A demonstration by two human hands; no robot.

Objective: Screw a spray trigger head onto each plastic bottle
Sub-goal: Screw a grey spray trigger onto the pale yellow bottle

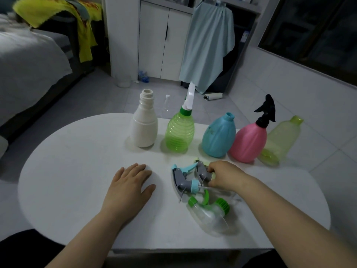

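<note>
Five bottles stand in a row at the far side of the white table (77, 171): a white bottle (144, 128) with a bare neck, a green bottle (180, 132) carrying a white trigger head, a blue bottle (219, 136) with a bare neck, a pink bottle (249, 144) with a black trigger head, and a yellow-green bottle (280, 142) with a bare neck. Three loose heads lie in front: a grey-and-blue head (184, 179), a grey head with a pale green collar (202, 171), and a clear-and-green head (209, 211). My right hand (225, 176) grips the pale-green-collared head. My left hand (131, 184) lies flat on the table.
Beyond the table, a small clear bottle (166, 105) and a rolled item (212, 97) lie on the tiled floor. A bed (29, 60) is at the left, a white cabinet (164, 39) with a hanging light-blue cloth (208, 45) behind.
</note>
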